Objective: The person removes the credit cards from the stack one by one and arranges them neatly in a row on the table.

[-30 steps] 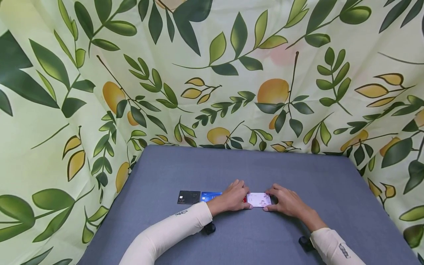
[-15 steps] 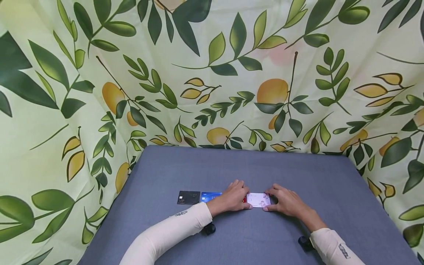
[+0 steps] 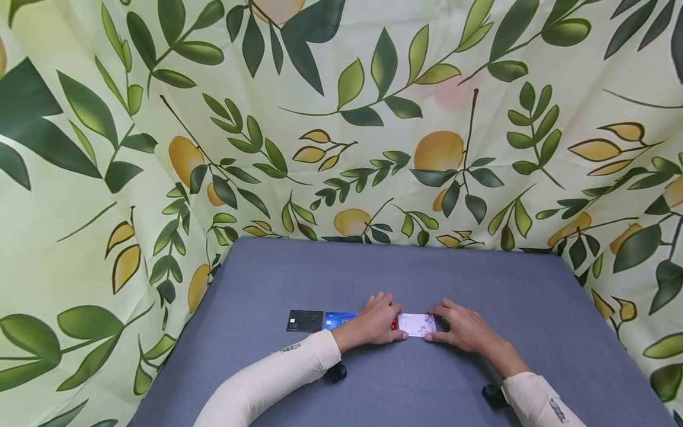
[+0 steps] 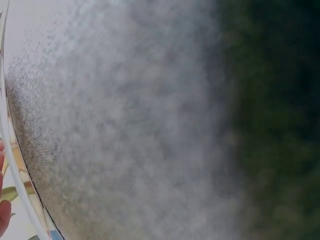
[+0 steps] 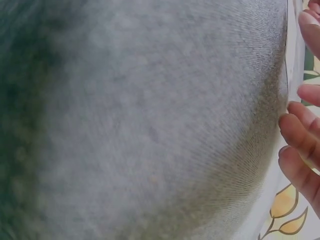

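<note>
A white card [image 3: 417, 325] with a small floral print lies flat on the grey table, at the right end of a row of cards. My left hand [image 3: 376, 320] arches over a red card [image 3: 395, 325] and pinches the white card's left end, index finger at the far edge, thumb at the near edge. My right hand [image 3: 463, 326] pinches the right end the same way. Left of my left hand are a blue card [image 3: 337, 320], partly covered, and a black card [image 3: 305, 321] marked VIP. The wrist views catch only fingertips [image 4: 4, 215] and fingers [image 5: 300, 142] at their edges.
The grey cloth-covered table [image 3: 299, 273] reaches back to a curtain [image 3: 373, 178] printed with leaves and fruit. Dark wrist-worn cameras show under both forearms, such as the left one [image 3: 336, 372]. Blurred grey cloth fills most of both wrist views.
Both hands and the cards stay in place relative to the table. The whole head view has shifted slightly downward in frame.
</note>
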Available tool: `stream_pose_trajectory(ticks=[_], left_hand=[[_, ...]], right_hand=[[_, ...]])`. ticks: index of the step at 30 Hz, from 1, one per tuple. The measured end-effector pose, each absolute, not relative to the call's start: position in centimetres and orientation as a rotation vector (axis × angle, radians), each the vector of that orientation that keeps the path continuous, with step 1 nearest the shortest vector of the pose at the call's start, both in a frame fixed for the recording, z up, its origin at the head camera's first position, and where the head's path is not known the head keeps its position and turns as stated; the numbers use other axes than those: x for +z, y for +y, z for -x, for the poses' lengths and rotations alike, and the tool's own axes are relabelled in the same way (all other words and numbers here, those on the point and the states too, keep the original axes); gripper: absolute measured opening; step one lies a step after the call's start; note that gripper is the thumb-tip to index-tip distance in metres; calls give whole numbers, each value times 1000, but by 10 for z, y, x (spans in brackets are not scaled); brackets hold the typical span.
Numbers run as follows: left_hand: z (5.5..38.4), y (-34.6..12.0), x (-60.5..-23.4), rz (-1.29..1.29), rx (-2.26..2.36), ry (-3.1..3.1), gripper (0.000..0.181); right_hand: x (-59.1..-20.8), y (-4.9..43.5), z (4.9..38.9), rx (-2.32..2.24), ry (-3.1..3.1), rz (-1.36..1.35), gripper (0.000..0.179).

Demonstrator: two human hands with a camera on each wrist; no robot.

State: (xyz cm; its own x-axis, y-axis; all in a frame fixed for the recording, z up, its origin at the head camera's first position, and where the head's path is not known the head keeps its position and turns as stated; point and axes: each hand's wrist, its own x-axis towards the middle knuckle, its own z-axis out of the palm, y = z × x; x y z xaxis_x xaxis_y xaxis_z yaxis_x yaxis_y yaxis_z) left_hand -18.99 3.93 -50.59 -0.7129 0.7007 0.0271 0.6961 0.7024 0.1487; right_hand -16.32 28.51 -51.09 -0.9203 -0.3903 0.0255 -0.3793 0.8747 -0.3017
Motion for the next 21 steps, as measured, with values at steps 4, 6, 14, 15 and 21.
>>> stream_pose_trajectory(ticks=[4,6,14,15,21], left_hand=[[191,38,-506,-1166,217,2904,50],[191,37,-506,-1160,211,2921,51],[192,28,-507,-1149,190,2979,55],[192,26,-507,-1150,185,2985,55],[190,17,-505,-1129,217,2995,56]], right_hand=[[-511,286,165,-465,3031,632,60],[-511,286,166,-462,3048,642,60],[-510,284,166,-450,3144,617,65],[-510,284,165,-452,3153,614,65],[-509,283,161,-467,3209,620,64]])
